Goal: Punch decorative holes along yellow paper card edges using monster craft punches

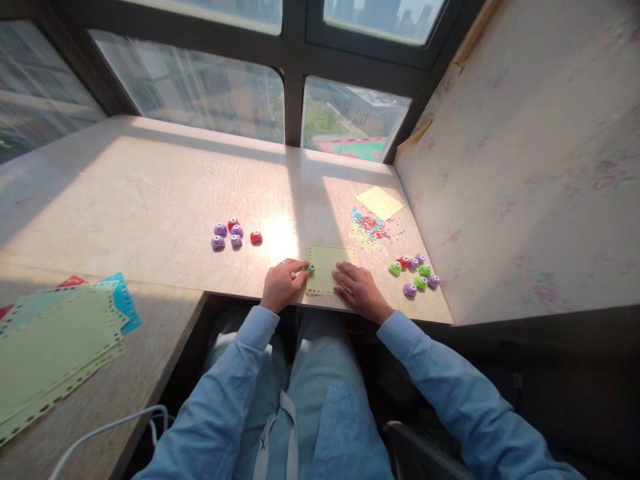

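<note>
A pale yellow sheet of paper (324, 256) with small holes along its edges lies at the front edge of the sill. At its left edge sits a small green craft punch (311, 269) with a white-and-dark round button. My left hand (283, 285) is closed around this punch, thumb and fingers on either side of it. Flat on the right part of the sheet lies my right hand (361, 289), fingers stretched out and holding nothing. The underside of the punch is hidden.
Several purple and red punches (236, 231) stand to the left, and several mixed-colour punches (420, 283) to the right. Colourful paper bits (373, 228) lie near a yellow paper piece (381, 202). Punched sheets (60, 333) and a white cable (107, 427) are at lower left.
</note>
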A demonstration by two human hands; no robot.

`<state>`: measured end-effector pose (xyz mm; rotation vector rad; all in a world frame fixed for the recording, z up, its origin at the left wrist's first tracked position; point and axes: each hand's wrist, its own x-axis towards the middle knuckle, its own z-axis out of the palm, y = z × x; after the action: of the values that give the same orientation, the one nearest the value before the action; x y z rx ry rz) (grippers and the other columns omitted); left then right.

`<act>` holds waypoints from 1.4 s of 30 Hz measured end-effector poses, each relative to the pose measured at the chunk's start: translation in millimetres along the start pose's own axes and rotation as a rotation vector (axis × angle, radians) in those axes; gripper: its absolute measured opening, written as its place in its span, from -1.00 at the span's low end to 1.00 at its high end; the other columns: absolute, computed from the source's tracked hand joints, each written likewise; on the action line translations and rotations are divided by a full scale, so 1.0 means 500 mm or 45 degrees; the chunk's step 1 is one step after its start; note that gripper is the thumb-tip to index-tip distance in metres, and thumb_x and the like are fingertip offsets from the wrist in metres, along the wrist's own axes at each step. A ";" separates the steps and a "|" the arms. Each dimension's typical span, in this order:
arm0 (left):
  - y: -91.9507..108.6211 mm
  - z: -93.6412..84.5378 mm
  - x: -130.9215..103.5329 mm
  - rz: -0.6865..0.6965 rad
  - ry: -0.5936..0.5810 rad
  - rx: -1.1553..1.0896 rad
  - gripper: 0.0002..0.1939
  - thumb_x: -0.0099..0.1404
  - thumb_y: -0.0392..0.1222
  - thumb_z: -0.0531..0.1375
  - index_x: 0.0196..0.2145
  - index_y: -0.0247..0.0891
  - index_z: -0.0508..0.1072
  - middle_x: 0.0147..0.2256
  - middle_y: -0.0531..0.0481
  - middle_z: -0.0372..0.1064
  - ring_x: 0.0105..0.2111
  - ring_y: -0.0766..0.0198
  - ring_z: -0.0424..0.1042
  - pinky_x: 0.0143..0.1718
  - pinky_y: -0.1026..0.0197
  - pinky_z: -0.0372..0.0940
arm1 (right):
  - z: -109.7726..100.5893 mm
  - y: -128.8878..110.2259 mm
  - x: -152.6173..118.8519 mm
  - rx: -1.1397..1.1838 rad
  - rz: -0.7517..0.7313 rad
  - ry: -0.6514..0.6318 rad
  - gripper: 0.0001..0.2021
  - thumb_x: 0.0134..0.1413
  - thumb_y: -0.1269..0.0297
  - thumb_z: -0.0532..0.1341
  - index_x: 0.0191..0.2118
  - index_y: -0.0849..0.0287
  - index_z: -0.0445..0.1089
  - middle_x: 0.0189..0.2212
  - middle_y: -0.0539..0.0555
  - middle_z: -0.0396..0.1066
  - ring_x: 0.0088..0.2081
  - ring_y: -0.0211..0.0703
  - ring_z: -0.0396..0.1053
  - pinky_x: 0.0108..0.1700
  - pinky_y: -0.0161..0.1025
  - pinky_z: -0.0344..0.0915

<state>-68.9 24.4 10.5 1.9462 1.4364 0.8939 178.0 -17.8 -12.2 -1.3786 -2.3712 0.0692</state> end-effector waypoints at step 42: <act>-0.012 -0.032 -0.025 0.287 -0.068 0.028 -0.81 0.36 -0.16 0.21 -0.12 -0.20 0.56 -0.25 -0.03 0.52 -0.23 0.24 0.46 -0.20 0.12 0.30 | -0.027 -0.026 0.001 0.044 0.027 0.027 -0.67 0.31 0.22 0.11 0.11 0.18 0.39 0.22 0.23 0.24 0.26 0.10 0.17 0.17 0.10 0.29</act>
<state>-87.7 14.7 13.8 2.1633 1.2182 0.9193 172.0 -25.9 3.7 -1.3819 -2.3275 0.1008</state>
